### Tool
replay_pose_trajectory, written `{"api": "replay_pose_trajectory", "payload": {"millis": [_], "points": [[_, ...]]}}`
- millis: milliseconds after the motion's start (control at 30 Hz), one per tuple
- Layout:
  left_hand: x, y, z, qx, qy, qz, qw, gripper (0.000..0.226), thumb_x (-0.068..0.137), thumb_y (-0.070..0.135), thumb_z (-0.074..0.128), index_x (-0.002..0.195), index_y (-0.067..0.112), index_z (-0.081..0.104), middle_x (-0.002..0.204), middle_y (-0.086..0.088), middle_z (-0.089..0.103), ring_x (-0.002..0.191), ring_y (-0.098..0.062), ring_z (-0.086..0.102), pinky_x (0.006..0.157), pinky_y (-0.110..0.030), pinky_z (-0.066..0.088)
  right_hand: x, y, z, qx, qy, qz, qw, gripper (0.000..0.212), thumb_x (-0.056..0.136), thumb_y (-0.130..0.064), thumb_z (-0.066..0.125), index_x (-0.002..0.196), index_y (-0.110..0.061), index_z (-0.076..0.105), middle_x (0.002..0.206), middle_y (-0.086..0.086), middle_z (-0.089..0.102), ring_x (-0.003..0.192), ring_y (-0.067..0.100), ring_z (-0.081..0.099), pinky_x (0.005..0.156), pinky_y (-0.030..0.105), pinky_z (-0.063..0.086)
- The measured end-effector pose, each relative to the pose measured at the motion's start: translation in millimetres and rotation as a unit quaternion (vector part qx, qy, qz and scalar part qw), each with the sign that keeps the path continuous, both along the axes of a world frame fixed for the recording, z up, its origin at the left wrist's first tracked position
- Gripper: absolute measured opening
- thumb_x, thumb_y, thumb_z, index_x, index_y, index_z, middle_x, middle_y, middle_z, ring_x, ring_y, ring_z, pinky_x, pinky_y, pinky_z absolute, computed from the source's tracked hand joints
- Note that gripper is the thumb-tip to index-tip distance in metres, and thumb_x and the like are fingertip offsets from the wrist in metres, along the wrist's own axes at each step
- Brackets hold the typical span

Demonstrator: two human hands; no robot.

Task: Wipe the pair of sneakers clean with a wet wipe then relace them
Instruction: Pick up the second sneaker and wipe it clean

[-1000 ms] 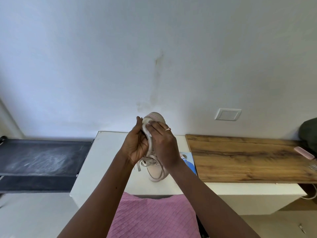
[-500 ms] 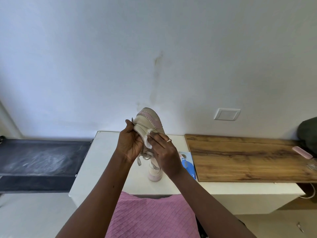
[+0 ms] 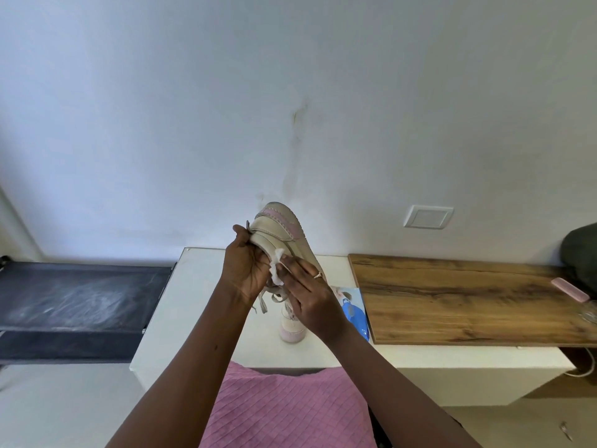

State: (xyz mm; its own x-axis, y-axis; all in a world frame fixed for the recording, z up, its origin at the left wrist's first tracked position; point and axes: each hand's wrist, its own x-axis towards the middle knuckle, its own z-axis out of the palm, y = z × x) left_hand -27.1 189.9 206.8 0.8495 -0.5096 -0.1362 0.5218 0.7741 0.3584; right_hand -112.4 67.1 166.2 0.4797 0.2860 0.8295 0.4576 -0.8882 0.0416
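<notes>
on my feed the left hand (image 3: pixel 247 266) is curled around the heel end of a cream and pink leather sneaker (image 3: pixel 281 231), gripping it and holding it up in the air above the white tabletop (image 3: pixel 200 286), toe pointing up toward the wall. its loose pale laces (image 3: pixel 263 300) dangle below that hand. the right hand (image 3: pixel 310 295) lies along the sneaker's side with its fingers fairly straight, pressing a crumpled white wet wipe (image 3: pixel 277 268) against the upper, just beside the left hand's fingers. i can't see the right thumb. there is a thin ring (image 3: pixel 318 275) on one right finger.

the second cream and pink sneaker (image 3: pixel 292 328) sits on the tabletop right under the hands, mostly hidden by the right wrist. just to its right lies a blue and white flat pack (image 3: pixel 353 310), touching the edge of a brown wooden board (image 3: pixel 452 295). a small pink oblong object (image 3: pixel 570 288) rests near the board's far right end. a white wall switch plate (image 3: pixel 427 216) sits above the board. a dark shelf (image 3: pixel 74 295) stands to the left of the table, and a pink quilted garment (image 3: pixel 284 412) fills the bottom of my view.
</notes>
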Motion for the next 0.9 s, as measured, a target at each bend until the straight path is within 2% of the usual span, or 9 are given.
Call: {"api": "replay_pose_trajectory", "payload": {"millis": [100, 233, 367, 433, 567, 667, 733, 833, 900], "points": [[-7, 0, 5, 0.028, -0.019, -0.006, 0.999, 0.071, 0.088, 0.063, 0.037, 0.113, 0.0, 0.055, 0.097, -0.014, 0.067, 0.087, -0.022, 0.069, 0.087, -0.037, 0.05, 3, 2, 12, 0.0, -0.023, -0.012, 1.0, 0.03, 0.099, -0.008, 0.041, 0.109, 0.003, 0.067, 0.116, 0.015, 0.064, 0.11, 0.025, 0.056, 0.101, 0.027, 0.041], [-19, -2, 10, 0.035, -0.051, -0.033, 0.998, 0.099, 0.075, 0.077, 0.035, 0.12, -0.009, 0.052, 0.111, -0.021, 0.062, 0.096, -0.024, 0.068, 0.092, -0.03, 0.049, 17, 8, 40, 0.005, -0.027, -0.044, 0.999, 0.02, 0.09, -0.005, 0.055, 0.102, 0.001, 0.07, 0.107, 0.012, 0.069, 0.103, 0.025, 0.063, 0.093, 0.028, 0.048], [-25, -10, 6, 0.088, -0.082, -0.057, 0.991, 0.088, 0.084, 0.075, 0.022, 0.117, 0.001, 0.056, 0.094, -0.012, 0.069, 0.084, -0.018, 0.07, 0.075, -0.026, 0.057, 29, 17, 72, -0.01, 0.04, -0.102, 0.994, 0.011, 0.076, -0.005, 0.065, 0.085, -0.006, 0.071, 0.093, 0.005, 0.069, 0.096, 0.023, 0.061, 0.076, 0.029, 0.053], [-25, -11, 9, 0.105, -0.081, -0.057, 0.99, 0.088, 0.083, 0.075, 0.023, 0.118, 0.002, 0.056, 0.096, -0.011, 0.069, 0.085, -0.016, 0.07, 0.077, -0.024, 0.055, 28, 18, 75, -0.011, 0.067, -0.108, 0.992, 0.01, 0.073, -0.002, 0.068, 0.083, -0.005, 0.069, 0.092, 0.006, 0.068, 0.096, 0.024, 0.061, 0.074, 0.031, 0.054], [-26, -4, 16, 0.109, -0.099, -0.077, 0.986, 0.096, 0.077, 0.081, 0.025, 0.109, 0.001, 0.067, 0.106, -0.008, 0.061, 0.094, -0.011, 0.064, 0.089, -0.016, 0.043, 17, 13, 65, -0.035, 0.05, -0.038, 0.997, 0.019, 0.083, -0.004, 0.056, 0.096, -0.001, 0.069, 0.101, 0.009, 0.068, 0.099, 0.026, 0.062, 0.084, 0.032, 0.053], [-29, -7, 12, 0.117, -0.097, -0.07, 0.986, 0.091, 0.081, 0.073, 0.026, 0.127, -0.001, 0.053, 0.122, -0.019, 0.06, 0.113, -0.023, 0.06, 0.101, -0.03, 0.043, 16, 7, 71, -0.04, 0.024, -0.05, 0.998, 0.021, 0.084, -0.006, 0.05, 0.09, -0.002, 0.07, 0.097, 0.007, 0.069, 0.096, 0.024, 0.061, 0.08, 0.029, 0.052], [-34, -11, 12, 0.14, -0.121, -0.055, 0.981, 0.08, 0.089, 0.064, 0.024, 0.129, 0.0, 0.05, 0.126, -0.024, 0.057, 0.122, -0.029, 0.054, 0.108, -0.039, 0.038, 19, 6, 78, -0.035, 0.037, -0.104, 0.993, 0.025, 0.083, -0.007, 0.045, 0.084, -0.004, 0.07, 0.091, 0.005, 0.068, 0.092, 0.022, 0.058, 0.072, 0.027, 0.05], [-41, -15, 16, 0.21, -0.168, -0.046, 0.962, 0.063, 0.096, 0.052, 0.023, 0.111, 0.002, 0.058, 0.102, -0.018, 0.066, 0.105, -0.026, 0.059, 0.104, -0.039, 0.037, 24, 8, 93, -0.008, 0.109, -0.19, 0.976, 0.022, 0.08, -0.004, 0.045, 0.079, -0.005, 0.068, 0.084, 0.004, 0.064, 0.089, 0.025, 0.057, 0.061, 0.028, 0.048], [-43, -17, 14, 0.257, -0.196, -0.057, 0.945, 0.059, 0.099, 0.047, 0.021, 0.112, 0.004, 0.059, 0.098, -0.012, 0.07, 0.1, -0.021, 0.064, 0.1, -0.035, 0.044, 30, 5, 101, -0.017, 0.209, -0.22, 0.953, 0.018, 0.083, 0.0, 0.05, 0.089, -0.004, 0.067, 0.091, 0.006, 0.062, 0.101, 0.026, 0.051, 0.066, 0.03, 0.047]]}}
